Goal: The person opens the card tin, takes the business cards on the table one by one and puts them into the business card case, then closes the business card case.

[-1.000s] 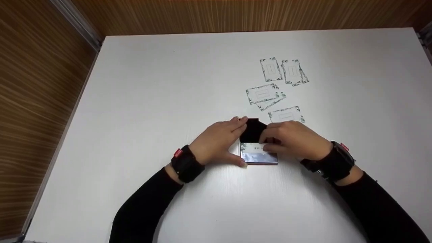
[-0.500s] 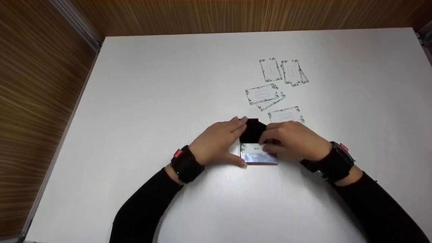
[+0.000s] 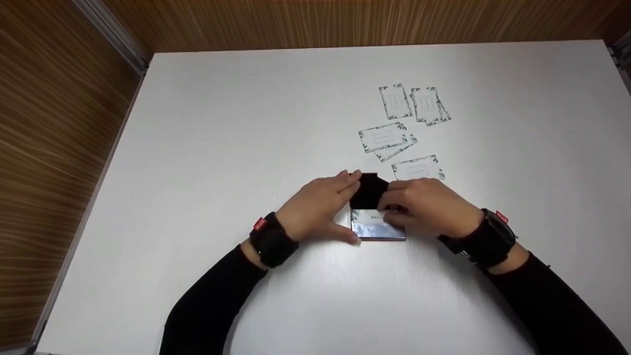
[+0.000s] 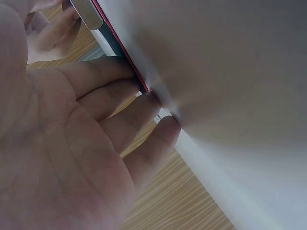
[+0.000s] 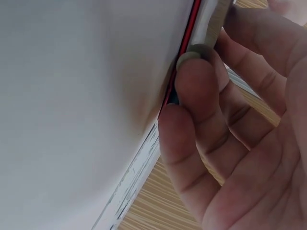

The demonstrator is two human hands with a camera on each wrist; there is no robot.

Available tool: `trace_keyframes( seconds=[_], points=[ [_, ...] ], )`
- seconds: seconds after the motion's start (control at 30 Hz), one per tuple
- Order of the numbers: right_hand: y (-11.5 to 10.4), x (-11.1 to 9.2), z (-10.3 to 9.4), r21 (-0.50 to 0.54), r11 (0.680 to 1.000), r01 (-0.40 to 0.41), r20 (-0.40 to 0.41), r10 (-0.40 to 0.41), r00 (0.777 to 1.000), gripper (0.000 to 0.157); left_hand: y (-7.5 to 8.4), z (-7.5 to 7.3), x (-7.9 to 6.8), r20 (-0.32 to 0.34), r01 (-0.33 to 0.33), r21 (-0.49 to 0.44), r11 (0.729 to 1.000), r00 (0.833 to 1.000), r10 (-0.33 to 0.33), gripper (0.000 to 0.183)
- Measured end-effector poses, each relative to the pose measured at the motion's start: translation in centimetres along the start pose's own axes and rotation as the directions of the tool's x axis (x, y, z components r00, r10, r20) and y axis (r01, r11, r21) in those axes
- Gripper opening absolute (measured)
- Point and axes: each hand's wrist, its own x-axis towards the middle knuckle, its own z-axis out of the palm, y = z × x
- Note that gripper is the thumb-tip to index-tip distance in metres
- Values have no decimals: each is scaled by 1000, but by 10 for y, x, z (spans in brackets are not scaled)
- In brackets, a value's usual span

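A flip-top business card case (image 3: 368,193) lies open on the table, its lid lining black and its lower half shiny silver. A white business card (image 3: 364,215) with green leaf print and dark lettering sits partly in the silver half. My left hand (image 3: 323,204) rests along the left side, fingertips on the lid's left edge and thumb at the bottom left corner. With thumb and forefinger my right hand (image 3: 424,204) pinches the card near its right part, covering that end. In the right wrist view, the other fingers (image 5: 180,129) lie at the case's red edge.
Several leaf-bordered cards lie beyond the case: a single card (image 3: 395,101), an overlapping pair (image 3: 427,104), another overlapping pair (image 3: 383,138) and one card (image 3: 418,167) right behind my right hand. Wood-grain panels (image 3: 315,24) border the white table (image 3: 222,123) at the back and left.
My right hand shifts very slightly, its thumb a little lower over the card. The left hand, the case and the loose cards hold their places.
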Motion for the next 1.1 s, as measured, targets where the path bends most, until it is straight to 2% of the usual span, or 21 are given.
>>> trace_keyframes(
  seconds=[0.23, 0.43, 0.8, 0.97, 1.1],
  points=[
    [-2, 0, 2, -28, 1000, 4, -8, -4, 1000, 16, -1, 1, 0, -10, -9, 10, 1000, 1000, 9, 112],
    [1, 0, -2, -3, 1000, 0, 0, 0, 1000, 11, -2, 2, 0, -11, -14, 21, 1000, 1000, 14, 113],
    [27, -6, -21, -53, 990, -131, -90, 126, 988, 12, -1, 1, 0, 1, 6, -5, 1000, 1000, -6, 112],
    [36, -9, -25, -71, 984, -162, -135, 151, 979, 12, -2, 1, 0, 9, 13, -4, 1000, 1000, -13, 113],
    [40, -10, -25, -75, 980, -185, -133, 174, 976, 13, -2, 1, 0, 3, 11, -8, 1000, 1000, -11, 113]
  ],
)
